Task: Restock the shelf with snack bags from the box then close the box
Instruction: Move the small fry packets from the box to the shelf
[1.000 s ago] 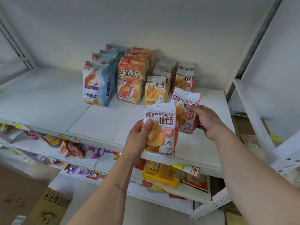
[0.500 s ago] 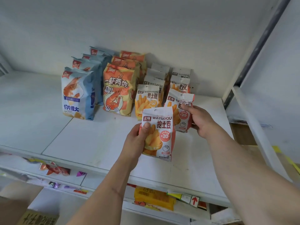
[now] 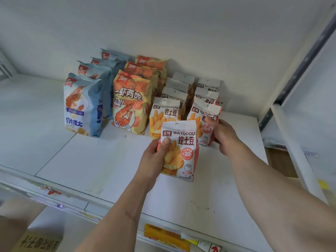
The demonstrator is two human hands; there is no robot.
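My left hand (image 3: 154,159) grips a white and red WATUDOU snack bag (image 3: 181,151) upright above the white shelf (image 3: 101,160). My right hand (image 3: 221,135) holds a second red WATUDOU bag (image 3: 204,120) at the front of the right-hand row, its base at the shelf board. Behind it stand more red WATUDOU bags (image 3: 207,95). A row of yellow WATUDOU bags (image 3: 163,115) stands just left of it. The cardboard box (image 3: 36,240) shows only as a corner at the bottom left.
Blue shrimp-chip bags (image 3: 81,106) and orange shrimp bags (image 3: 131,104) stand in rows further left. A grey upright post (image 3: 298,70) bounds the shelf on the right. Lower shelves hold a yellow pack (image 3: 167,237) and other snacks.
Both hands have moved deeper over the shelf with their bags. The right hand's bag has come down against the front of the red WATUDOU row.
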